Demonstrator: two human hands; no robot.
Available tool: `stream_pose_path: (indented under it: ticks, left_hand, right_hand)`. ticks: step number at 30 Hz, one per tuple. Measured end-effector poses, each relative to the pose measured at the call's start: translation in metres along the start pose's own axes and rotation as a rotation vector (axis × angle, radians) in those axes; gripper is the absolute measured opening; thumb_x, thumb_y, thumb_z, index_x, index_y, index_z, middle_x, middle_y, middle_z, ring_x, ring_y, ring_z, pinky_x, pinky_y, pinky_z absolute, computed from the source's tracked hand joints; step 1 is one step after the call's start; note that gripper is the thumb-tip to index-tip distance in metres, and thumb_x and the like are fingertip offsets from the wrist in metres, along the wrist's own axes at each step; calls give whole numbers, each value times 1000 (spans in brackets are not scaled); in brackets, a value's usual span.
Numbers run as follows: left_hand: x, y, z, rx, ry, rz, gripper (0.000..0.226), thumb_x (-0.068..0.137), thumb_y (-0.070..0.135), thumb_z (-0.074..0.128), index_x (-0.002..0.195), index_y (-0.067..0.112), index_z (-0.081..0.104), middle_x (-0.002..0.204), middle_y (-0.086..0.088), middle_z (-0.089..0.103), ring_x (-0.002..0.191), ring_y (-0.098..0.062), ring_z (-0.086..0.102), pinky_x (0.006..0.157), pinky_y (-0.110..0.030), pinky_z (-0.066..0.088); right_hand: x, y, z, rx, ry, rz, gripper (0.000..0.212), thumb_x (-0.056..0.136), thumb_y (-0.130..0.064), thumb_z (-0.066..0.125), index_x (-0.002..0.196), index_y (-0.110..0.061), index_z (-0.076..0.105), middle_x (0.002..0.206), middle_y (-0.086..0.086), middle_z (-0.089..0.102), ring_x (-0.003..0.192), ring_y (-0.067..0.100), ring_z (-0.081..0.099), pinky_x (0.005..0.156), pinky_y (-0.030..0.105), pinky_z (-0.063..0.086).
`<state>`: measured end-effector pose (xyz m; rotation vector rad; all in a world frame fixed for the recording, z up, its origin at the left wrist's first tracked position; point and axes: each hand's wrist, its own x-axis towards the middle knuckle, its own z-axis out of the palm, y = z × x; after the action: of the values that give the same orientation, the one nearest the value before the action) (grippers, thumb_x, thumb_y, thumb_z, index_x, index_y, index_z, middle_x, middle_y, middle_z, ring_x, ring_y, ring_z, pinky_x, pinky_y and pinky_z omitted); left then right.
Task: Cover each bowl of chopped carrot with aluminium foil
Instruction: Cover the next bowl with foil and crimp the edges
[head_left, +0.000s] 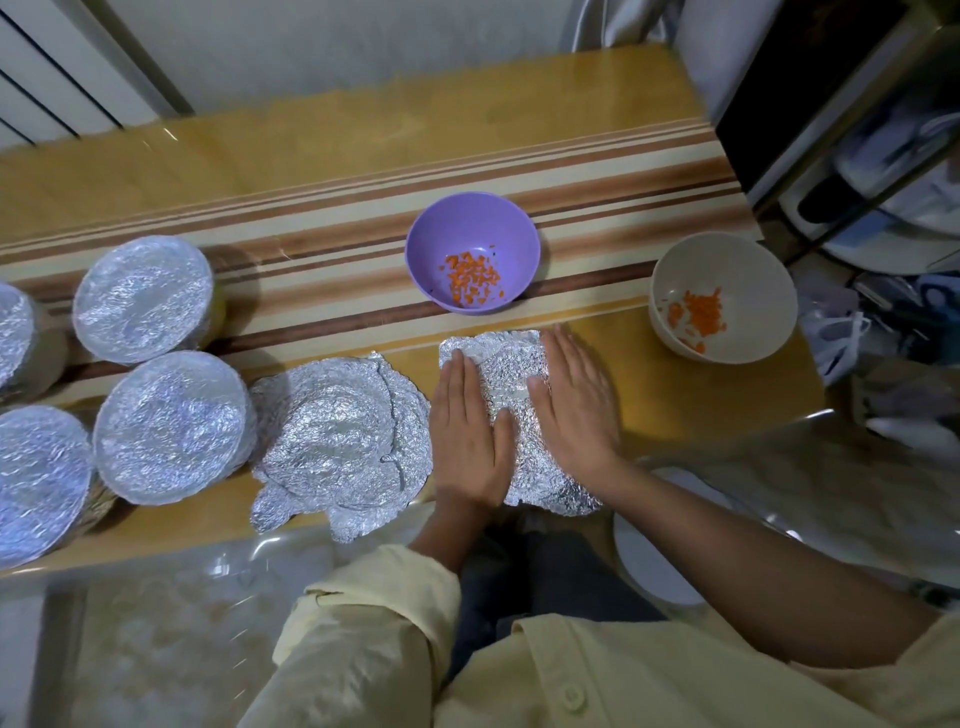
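Evidently both flat hands, left hand (467, 431) and right hand (574, 395), press a foil sheet (511, 374) smooth on the counter (675, 395) (fingers straight, gripping nothing), likely readying it for the uncovered purple bowl (471, 228) just beyond.

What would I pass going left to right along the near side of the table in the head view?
Cut-off foil-covered bowl, whole foil-covered bowl, crumpled foil pile, left hand, right hand, white bowl.

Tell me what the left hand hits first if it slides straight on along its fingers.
Probably the purple bowl: the left hand lies flat on the foil sheet, fingers pointing at it, with only bare table between sheet and bowl.
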<state>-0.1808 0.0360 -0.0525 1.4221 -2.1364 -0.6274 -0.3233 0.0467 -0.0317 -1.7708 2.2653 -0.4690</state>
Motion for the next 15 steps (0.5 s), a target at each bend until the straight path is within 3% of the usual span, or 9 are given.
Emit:
stream_pose_path:
  ticks: [5, 9, 11, 15]
  left_hand:
    - [1, -3, 0, -216, 51, -112, 58, 102, 27, 32, 149, -6, 32, 157, -20, 34, 146, -27, 29, 123, -29, 16]
    - [2, -2, 3, -325, 92, -181, 57, 102, 27, 32, 148, -5, 34, 151, -21, 41, 141, -31, 38, 119, -41, 26]
    - [2, -2, 4, -369, 117, -205, 57, 102, 28, 31, 146, -7, 36, 149, -18, 42, 139, -28, 39, 118, -41, 28]
    - [1, -2, 4, -422, 145, -259, 59, 101, 33, 30, 146, -5, 36, 145, -5, 39, 136, -8, 35, 117, -20, 23]
  right_hand:
    - [3, 6, 0, 158, 76, 20, 54, 100, -33, 22, 141, -5, 43, 143, 10, 47, 132, 23, 41, 109, 24, 20]
    - [8, 12, 4, 303, 96, 77, 45, 102, -30, 28, 138, -10, 49, 135, 7, 55, 122, 22, 51, 101, 23, 31]
    - [8, 14, 6, 394, 113, 122, 43, 102, -28, 32, 137, -12, 50, 132, 8, 57, 116, 21, 54, 96, 23, 35]
    - [6, 16, 7, 548, 153, 162, 39, 101, -22, 36, 133, -9, 54, 124, 9, 62, 108, 21, 57, 94, 25, 40]
